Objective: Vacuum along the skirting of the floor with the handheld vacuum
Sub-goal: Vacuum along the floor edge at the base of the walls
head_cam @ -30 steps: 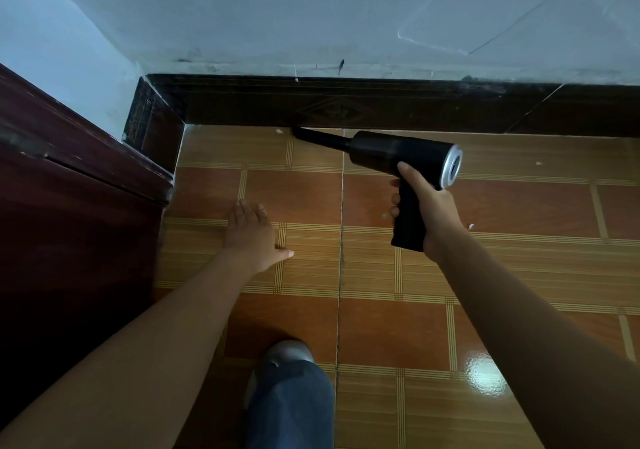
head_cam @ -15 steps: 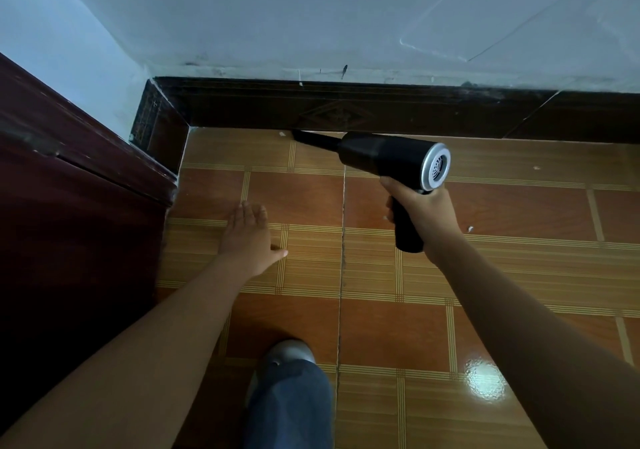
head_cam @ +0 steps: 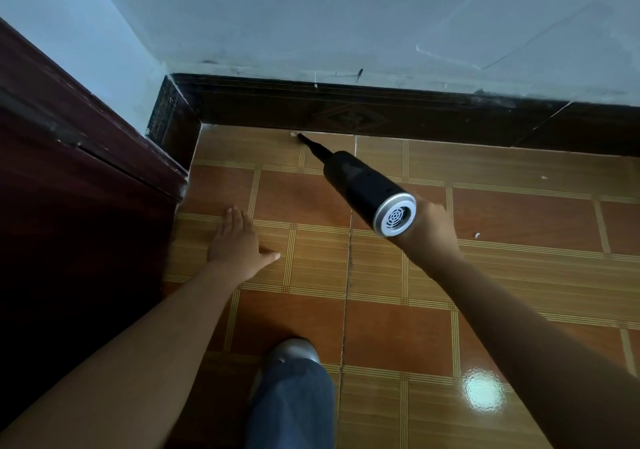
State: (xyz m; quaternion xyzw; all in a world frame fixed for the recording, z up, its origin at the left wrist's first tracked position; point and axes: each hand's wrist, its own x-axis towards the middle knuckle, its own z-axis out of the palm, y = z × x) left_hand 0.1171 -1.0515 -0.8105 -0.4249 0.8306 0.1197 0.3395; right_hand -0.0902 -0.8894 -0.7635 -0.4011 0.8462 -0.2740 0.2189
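Note:
My right hand (head_cam: 431, 230) grips the black handheld vacuum (head_cam: 360, 187), whose silver vented rear cap faces me. Its thin nozzle tip touches the floor at the foot of the dark brown skirting (head_cam: 346, 112), right beside a small white scrap (head_cam: 293, 134). The vacuum's handle is hidden behind its body and my hand. My left hand (head_cam: 237, 240) lies flat on the orange tiled floor (head_cam: 301, 202), fingers together and thumb out, holding nothing.
A dark red wooden cabinet (head_cam: 79, 188) fills the left side up to the corner. More white scraps (head_cam: 477, 235) lie on the tiles to the right. My jeans-clad knee and grey shoe (head_cam: 294, 389) rest at the bottom centre.
My right hand has swung the vacuum round, so its rear cap now faces me and the nozzle angles up-left to the white scrap by the skirting. My left hand stays planted.

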